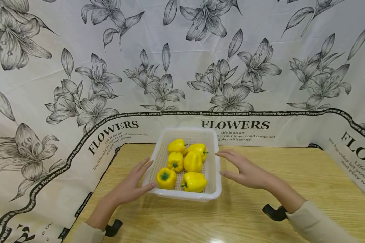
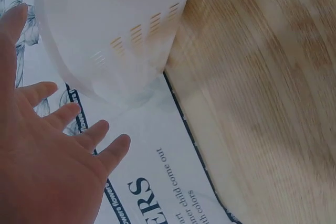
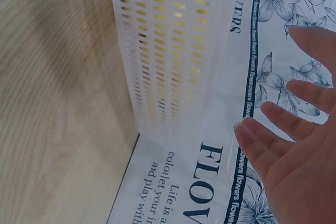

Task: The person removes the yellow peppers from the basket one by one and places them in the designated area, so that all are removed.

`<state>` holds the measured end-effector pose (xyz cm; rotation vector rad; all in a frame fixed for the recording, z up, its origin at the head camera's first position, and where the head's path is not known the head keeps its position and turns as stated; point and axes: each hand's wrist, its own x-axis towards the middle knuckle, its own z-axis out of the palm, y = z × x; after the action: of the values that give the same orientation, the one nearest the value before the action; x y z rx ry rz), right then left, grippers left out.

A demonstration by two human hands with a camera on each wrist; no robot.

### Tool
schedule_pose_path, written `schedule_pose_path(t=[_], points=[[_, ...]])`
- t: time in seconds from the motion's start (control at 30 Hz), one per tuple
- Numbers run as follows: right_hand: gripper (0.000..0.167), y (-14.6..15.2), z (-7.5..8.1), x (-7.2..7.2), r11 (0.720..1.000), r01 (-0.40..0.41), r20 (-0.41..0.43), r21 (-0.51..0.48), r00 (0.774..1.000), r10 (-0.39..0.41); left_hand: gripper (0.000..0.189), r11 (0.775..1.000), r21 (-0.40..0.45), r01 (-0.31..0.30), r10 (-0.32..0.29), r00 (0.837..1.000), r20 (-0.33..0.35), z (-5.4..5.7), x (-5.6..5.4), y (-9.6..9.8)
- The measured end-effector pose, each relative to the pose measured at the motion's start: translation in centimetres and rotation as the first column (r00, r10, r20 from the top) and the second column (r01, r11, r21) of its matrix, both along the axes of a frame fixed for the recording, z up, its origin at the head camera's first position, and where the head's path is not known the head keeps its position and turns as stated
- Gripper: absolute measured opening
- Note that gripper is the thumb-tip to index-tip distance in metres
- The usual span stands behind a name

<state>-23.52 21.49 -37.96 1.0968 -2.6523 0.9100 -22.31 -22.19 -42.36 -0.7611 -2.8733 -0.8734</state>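
A white perforated plastic basket [image 1: 185, 194] is on the wooden table, holding several yellow bell peppers [image 1: 193, 162] with green stems. My left hand [image 1: 133, 185] is at the basket's left rim, fingers spread and thumb right by the front left corner. Along the right side, my right hand [image 1: 246, 171] has its fingers extended toward the rim. In the left wrist view, the left hand [image 2: 52, 156] has spread fingers beside the slotted basket wall [image 2: 105, 19]. The right wrist view has the right hand [image 3: 299, 150] likewise, its fingers apart from the basket wall [image 3: 168, 61].
The wooden table [image 1: 280, 172] extends to both sides and in front of the basket. A white cloth [image 1: 176, 60] printed with flowers and lettering hangs behind and along the sides, close to the basket's far end. Black wrist mounts [image 1: 273, 212] sit by both sleeves.
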Motion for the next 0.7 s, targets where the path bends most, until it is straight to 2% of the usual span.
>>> schedule_pose_path(t=[0.17, 0.47, 0.7], points=[[0.061, -1.4, 0.0, -0.1, 1.0, -0.011, 0.041, 0.001, 0.999, 0.011, 0.087, 1.0, 0.005, -0.007, 0.007, 1.0, 0.027, -0.4, 0.0, 0.4], [0.06, -3.9, -0.6, -0.6, 0.997, -0.082, 0.086, 0.003, 0.993, 0.081, 0.088, 1.0, 0.015, -0.01, 0.009, 0.998, 0.055, -1.0, -0.2, 0.9], [0.062, -5.2, -1.4, -1.1, 0.993, -0.116, 0.127, 0.018, 0.985, 0.113, 0.091, 1.0, 0.018, -0.018, 0.015, 0.994, 0.112, -1.2, -0.1, 1.1]])
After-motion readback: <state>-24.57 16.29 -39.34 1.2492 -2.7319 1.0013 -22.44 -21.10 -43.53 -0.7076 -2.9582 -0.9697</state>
